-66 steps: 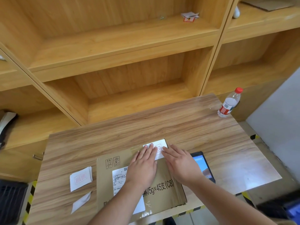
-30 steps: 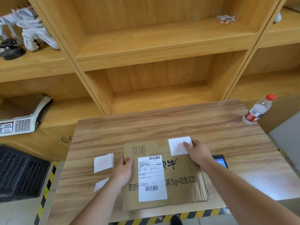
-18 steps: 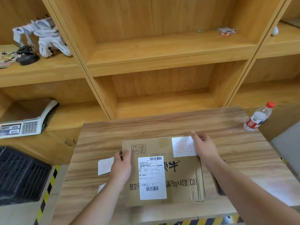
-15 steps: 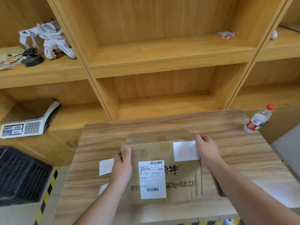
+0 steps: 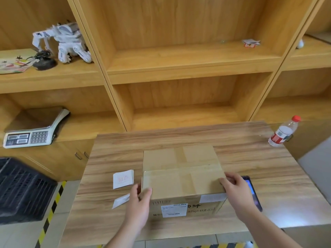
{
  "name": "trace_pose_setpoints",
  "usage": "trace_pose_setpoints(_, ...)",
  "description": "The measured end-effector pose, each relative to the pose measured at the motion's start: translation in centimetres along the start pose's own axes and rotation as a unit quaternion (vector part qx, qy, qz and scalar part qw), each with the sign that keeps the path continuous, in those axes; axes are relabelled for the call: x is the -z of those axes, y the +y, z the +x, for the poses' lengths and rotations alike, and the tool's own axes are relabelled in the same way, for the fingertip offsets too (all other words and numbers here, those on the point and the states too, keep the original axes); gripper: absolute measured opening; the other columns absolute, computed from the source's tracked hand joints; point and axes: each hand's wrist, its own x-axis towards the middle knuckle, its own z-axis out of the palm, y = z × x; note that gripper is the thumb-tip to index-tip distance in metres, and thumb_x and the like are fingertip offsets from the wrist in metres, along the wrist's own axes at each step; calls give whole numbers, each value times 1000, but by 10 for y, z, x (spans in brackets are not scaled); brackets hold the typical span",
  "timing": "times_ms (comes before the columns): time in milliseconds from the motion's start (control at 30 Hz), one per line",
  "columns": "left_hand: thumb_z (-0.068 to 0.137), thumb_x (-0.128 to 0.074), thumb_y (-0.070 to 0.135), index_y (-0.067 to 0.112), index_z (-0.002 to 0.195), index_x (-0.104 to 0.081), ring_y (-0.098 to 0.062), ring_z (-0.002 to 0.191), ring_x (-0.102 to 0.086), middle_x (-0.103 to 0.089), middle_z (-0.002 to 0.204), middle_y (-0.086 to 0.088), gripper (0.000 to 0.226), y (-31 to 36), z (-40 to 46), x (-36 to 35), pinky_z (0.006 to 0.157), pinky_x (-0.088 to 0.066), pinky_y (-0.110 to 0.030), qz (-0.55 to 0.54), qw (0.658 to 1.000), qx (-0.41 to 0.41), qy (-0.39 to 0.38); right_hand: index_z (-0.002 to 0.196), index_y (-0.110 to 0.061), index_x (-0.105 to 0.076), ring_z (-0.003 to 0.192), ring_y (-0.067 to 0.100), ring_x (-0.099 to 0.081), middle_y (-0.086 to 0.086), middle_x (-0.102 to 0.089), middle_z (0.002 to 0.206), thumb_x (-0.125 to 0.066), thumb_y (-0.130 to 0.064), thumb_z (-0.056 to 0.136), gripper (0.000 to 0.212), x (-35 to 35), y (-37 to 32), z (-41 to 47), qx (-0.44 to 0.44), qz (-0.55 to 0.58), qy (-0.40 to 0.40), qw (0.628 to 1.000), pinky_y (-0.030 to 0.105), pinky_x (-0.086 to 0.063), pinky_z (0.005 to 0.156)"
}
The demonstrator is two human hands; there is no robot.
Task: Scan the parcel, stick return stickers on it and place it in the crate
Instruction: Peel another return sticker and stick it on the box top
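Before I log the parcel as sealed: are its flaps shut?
Shut. The parcel shows flat, closed flaps with tape along the seam; both hands grip its sides.

Both my forearms reach forward, bare. My left hand [image 5: 138, 196] grips the parcel's [image 5: 182, 183] left near corner, thumb on top, fingers curled round the side. My right hand [image 5: 236, 189] grips its right edge, fingers curled over the top.

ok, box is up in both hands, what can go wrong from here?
Both hands, left and right, grip only the brown cardboard box by its side edges; it could slip. Swinging it left toward the black slatted crate may sweep the white sticker stack off the wooden table.
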Motion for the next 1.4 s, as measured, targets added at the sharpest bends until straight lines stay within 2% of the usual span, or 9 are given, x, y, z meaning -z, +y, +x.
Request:
trace_pose_setpoints(67, 97, -64, 28, 33, 114, -57, -9, 107, -64, -69, 116, 12, 20, -9, -4, 3, 86, -46, -24, 0, 1000, -10, -7, 101, -28, -69, 93, 17, -67, -2, -73, 99, -66, -17, 93, 15, 1, 7, -8, -4, -5, 3, 1000, 42, -53, 83)
trace_pose_setpoints(133, 98, -63, 19, 29, 117, -57, -4, 104, -63, -69, 116, 9, 22, -15, -8, 6, 82, -44, -21, 17, 1000, -19, -16, 93, -31, -64, 88, 14, -64, -2, -70, 96, -65, -14, 95, 17, 0, 11, -14, -6, -3, 15, 1000, 40, -49, 79)
trace_pose_setpoints(333, 99, -62, 25, 29, 128, -51, 8, 100, -59, -69, 116, 13, 31, -21, -5, 12, 75, -40, -9, 38, 998, -21, -40, 112, -19, -60, 88, 14, -61, -1, -66, 97, -60, -17, 98, 14, -6, 15, -23, -2, -37, 46, 998, 39, -46, 76)
trace_pose_setpoints(467, 102, -57, 34, 39, 126, -44, 13, 103, -53, -61, 117, 25, 27, -23, 1, 22, 86, -40, -21, 38, 997, -18, -66, 133, -13, -54, 109, 27, -58, 8, -60, 121, -62, -22, 93, 42, -15, 5, -28, 32, -126, 76, 989, 50, -51, 96)
trace_pose_setpoints(600, 103, -51, 42, 31, 133, -54, -12, 119, -57, -61, 127, 11, 31, -27, 21, 43, 101, -39, -30, 11, 999, -17, -42, 138, -13, -51, 127, 32, -45, 13, -48, 136, -68, -18, 90, 52, -37, -22, -40, 154, -219, 98, 959, 53, -44, 104)
trace_pose_setpoints(800, 106, -50, 34, 23, 134, -53, 1, 97, -58, -61, 125, 8, 31, -28, 54, 93, 87, -41, -30, 55, 998, -29, 22, 137, -13, -53, 117, 27, -57, -2, -52, 129, -66, -15, 93, 45, -119, -61, -68, 291, -239, -36, 926, 32, -41, 99)
trace_pose_setpoints(967, 104, -50, 31, 16, 144, -50, -11, 90, -59, -63, 130, -1, 43, -38, 85, 140, 67, -42, -23, 149, 986, -27, 70, 138, -18, -51, 122, 17, -53, -8, -53, 129, -60, -18, 94, 45, -204, -85, -98, 320, -209, -131, 915, 26, -39, 97)
trace_pose_setpoints(1100, 101, -56, 29, 15, 146, -50, -26, 120, -63, -60, 143, -8, 48, -48, 109, 166, 88, -46, -34, 176, 980, -34, 81, 139, -22, -48, 120, 13, -54, -8, -51, 131, -59, -21, 93, 47, -267, -90, -107, 267, -187, -187, 927, 27, -44, 92)
trace_pose_setpoints(1400, 98, -56, 43, 30, 145, -48, -26, 121, -63, -59, 143, -2, 50, -69, 157, 192, 97, -51, -37, 252, 966, -17, 49, 148, -17, -43, 99, 21, -57, 6, -57, 137, -52, -28, 96, 54, -359, -52, -76, 3, -235, -228, 945, 28, -44, 75)
